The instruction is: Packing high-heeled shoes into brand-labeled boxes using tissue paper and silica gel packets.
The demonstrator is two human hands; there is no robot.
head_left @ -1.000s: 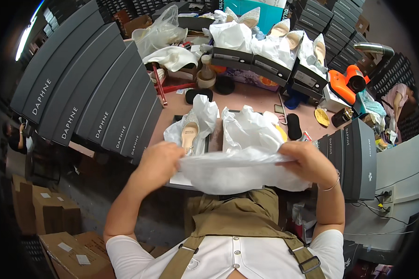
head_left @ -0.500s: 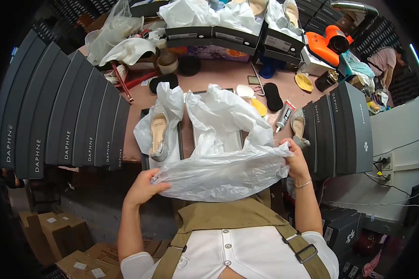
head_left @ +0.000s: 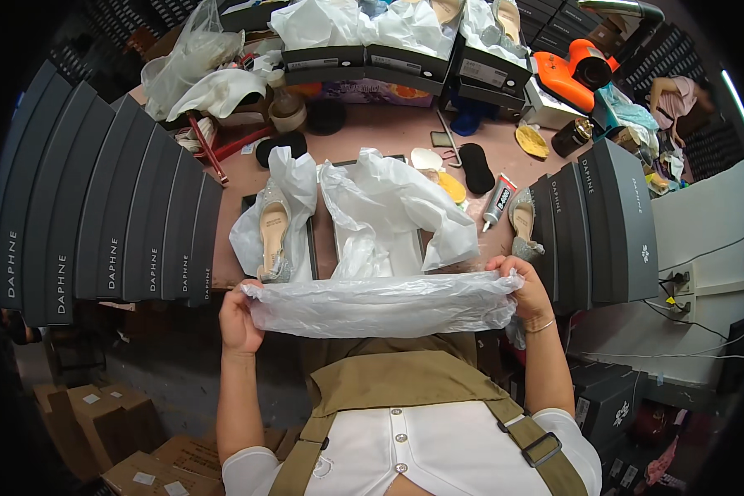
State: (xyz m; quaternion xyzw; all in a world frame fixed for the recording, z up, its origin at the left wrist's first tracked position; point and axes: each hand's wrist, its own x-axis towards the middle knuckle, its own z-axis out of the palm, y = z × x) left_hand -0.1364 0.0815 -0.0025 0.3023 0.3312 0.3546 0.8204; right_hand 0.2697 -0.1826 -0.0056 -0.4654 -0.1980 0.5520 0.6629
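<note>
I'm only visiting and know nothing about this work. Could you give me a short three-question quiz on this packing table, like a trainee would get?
1. True or false: the thin clear plastic bag is stretched out between the left hand and the right hand.
2. What lies in the open box lined with white tissue paper, left of the middle of the pink table?
A. a beige glittery high-heeled shoe
B. a roll of tape
C. a pair of scissors
3. Fill in: the stacked dark grey box lids stand on the person's ____ side.

Key: 1 true; 2 A; 3 left.
</note>
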